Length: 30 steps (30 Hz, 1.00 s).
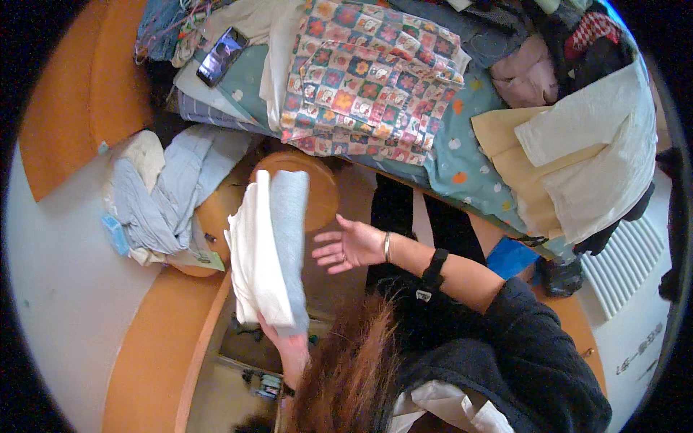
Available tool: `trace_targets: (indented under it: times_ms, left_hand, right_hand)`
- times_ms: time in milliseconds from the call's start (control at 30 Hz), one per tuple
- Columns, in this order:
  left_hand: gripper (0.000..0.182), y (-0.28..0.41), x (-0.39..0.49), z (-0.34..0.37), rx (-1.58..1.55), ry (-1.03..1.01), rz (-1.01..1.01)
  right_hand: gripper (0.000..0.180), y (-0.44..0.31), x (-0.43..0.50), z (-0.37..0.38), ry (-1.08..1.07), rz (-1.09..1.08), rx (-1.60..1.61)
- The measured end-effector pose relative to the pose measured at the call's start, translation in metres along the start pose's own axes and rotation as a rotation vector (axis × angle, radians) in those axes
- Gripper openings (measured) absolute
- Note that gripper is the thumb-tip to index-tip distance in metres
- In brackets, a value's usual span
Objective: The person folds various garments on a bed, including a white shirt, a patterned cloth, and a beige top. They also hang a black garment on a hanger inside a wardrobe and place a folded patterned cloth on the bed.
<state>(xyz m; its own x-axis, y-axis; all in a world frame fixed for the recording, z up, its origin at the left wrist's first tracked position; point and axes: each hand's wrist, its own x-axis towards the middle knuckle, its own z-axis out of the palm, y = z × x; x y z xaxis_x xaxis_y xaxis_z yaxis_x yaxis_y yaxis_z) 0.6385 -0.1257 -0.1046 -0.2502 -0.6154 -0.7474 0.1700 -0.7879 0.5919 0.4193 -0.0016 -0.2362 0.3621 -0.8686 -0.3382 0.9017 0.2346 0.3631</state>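
Note:
In my left hand (284,341) is a folded bundle of cloth, gripped by its lower end: a white fabric piece (254,249) beside a light blue one (292,216). Most of the fingers are hidden by the cloth. Just right of the bundle, my right hand (352,246) is held palm up with its fingers apart, touching nothing. It wears a ring, and a bangle and a black band are on that arm. Beyond the hands, a flower-patterned checked fabric item (368,81) lies folded on a bed with a teal patterned cover (455,157).
A round wooden stool (319,189) stands behind the bundle. Blue-grey clothes (157,189) are heaped at the left. Below the left hand is a compartment (216,389) with small items. A smartphone (222,57) and white and beige garments (590,124) lie on the bed.

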Motion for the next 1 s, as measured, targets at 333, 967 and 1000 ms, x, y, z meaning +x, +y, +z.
trace_targets:
  times_ms: [333,967,1000]
  left_hand:
    - [0.068,0.054,0.026,0.108,1.086,-0.588,-0.102]
    - [0.093,-0.038,0.26,0.344,1.583,-0.711,0.785]
    - [0.093,-0.037,0.264,0.345,1.482,-0.752,0.614]
  right_hand:
    - [0.109,-0.067,-0.141,0.004,-0.305,-0.563,0.195]
    - [0.077,-0.176,-0.107,-0.038,1.352,-1.607,-0.936]
    - [0.079,-0.178,-0.106,-0.037,1.4,-1.618,-0.927]
